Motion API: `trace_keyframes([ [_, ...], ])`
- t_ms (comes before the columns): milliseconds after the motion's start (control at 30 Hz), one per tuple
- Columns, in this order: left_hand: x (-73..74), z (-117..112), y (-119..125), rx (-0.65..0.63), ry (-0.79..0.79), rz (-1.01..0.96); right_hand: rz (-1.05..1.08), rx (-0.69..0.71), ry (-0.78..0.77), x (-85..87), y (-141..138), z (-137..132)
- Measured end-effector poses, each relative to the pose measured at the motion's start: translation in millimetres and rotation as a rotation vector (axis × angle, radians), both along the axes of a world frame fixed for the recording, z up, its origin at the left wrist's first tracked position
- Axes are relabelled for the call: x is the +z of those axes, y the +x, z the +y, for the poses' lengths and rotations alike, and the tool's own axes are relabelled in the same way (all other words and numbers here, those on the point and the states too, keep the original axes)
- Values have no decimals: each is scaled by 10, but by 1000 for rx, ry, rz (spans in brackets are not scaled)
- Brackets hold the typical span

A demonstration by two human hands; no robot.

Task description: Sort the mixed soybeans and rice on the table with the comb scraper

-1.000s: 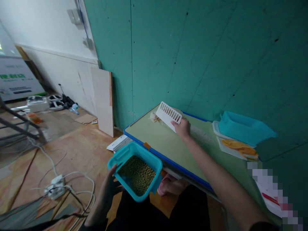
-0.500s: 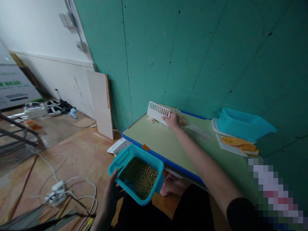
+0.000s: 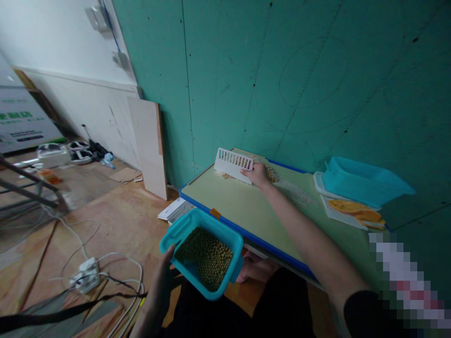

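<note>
My left hand (image 3: 168,267) grips the left end of a turquoise plastic basin (image 3: 237,263), thumb over its rim. Inside lie green beans (image 3: 197,244) and pale yellowish beans (image 3: 220,263). The basin hangs below the front edge of a pale green table (image 3: 232,202). Toward the table's far left, my right hand (image 3: 259,175) pinches the right end of a white slotted plastic divider (image 3: 230,170), which stands on its long edge. A few light grains (image 3: 227,176) lie at its base. More brown beans (image 3: 273,175) and a spread of white grains (image 3: 298,193) lie beside and behind my right hand.
Another turquoise basin (image 3: 366,180) sits at the table's right, by a white tray (image 3: 333,212) with orange gloves (image 3: 355,211). The green wall (image 3: 229,84) rises behind. White cables and a power strip (image 3: 86,276) lie on the floor at left; a board (image 3: 148,145) leans on the wall.
The camera view has shifted slightly. My right hand still holds the divider in nearly the same spot, and my left hand still holds the basin.
</note>
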State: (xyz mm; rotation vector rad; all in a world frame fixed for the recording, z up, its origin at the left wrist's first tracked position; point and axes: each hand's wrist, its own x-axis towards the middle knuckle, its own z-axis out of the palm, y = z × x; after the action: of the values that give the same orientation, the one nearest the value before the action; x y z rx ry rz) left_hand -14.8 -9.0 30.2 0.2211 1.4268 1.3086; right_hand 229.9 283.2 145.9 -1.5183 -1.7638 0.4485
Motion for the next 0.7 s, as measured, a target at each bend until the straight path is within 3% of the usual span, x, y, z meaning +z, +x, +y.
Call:
trace_keyframes([
  [367,-12,48,2,14,-51,-7,-95,-57,19,35,-79,-42],
  [700,-100,85,-35,29,-101,-39,-61,59,34,15,59,-64],
])
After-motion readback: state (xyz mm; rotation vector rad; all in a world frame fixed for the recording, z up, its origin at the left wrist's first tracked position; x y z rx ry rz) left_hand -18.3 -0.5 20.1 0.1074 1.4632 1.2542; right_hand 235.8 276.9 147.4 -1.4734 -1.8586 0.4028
